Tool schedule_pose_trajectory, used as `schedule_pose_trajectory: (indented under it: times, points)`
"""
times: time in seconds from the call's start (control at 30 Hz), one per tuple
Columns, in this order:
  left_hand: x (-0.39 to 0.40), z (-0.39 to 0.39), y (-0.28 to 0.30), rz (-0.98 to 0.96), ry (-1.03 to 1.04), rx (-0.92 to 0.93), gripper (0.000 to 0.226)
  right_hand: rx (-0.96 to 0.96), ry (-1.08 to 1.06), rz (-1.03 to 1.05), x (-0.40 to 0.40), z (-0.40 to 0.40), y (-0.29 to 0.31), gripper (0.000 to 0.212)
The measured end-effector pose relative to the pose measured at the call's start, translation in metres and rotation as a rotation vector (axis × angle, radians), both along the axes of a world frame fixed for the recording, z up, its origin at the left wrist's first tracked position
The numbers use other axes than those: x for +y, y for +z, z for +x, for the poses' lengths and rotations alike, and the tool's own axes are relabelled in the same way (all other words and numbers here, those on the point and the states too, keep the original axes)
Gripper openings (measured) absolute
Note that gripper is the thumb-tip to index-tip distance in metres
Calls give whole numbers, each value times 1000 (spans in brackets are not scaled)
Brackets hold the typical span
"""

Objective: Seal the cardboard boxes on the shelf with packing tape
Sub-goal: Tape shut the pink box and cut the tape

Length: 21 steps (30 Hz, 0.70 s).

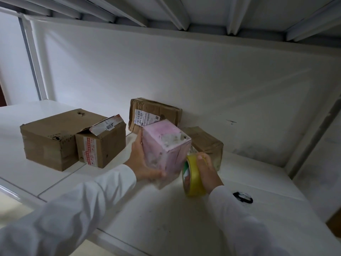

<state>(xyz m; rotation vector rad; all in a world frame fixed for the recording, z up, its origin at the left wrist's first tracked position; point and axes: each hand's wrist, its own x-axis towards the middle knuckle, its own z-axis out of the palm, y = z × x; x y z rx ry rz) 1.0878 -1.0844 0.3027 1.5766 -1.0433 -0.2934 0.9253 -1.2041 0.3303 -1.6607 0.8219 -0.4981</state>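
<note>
The left hand (141, 161) grips the pink box (165, 148), tilted above the shelf (156, 218), while the right hand (206, 169) clasps the yellow tape roll (192, 179) touching the box's lower right side, so taping likely runs leftward across it.

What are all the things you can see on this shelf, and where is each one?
Pink box: 1, pink, held tilted above the shelf at centre.
Brown cardboard boxes: 4, brown; a big one at left, a smaller one with a lifted flap beside it, one leaning on the back wall, one behind the pink box.
Tape roll: 1, yellow, right of the pink box.
Black ring: 1, on the shelf at right.
Shelf: 1, white.
Left hand: holds the pink box.
Right hand: grips the tape roll.
</note>
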Motion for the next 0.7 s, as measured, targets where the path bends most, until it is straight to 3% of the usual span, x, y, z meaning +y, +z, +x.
schedule_pose_trajectory:
  times: [0.17,0.27,0.37,0.47,0.57,0.7]
  points:
    - [-7,2,13,-88,96,-8,131,40,-2,-39,2,0,1,43]
    - [-10,4,29,-31,282,-272,94,59,11,-59,4,-2,3,44]
    - [-15,5,49,-25,254,-531,79,69,10,-60,3,-1,3,44]
    - [-28,6,61,153,134,-654,69,43,12,-38,4,-3,2,45]
    - [-39,4,66,514,102,-864,52,24,32,-4,4,-4,0,46]
    - [-38,-1,73,676,107,-871,50,21,31,3,2,-6,4,33]
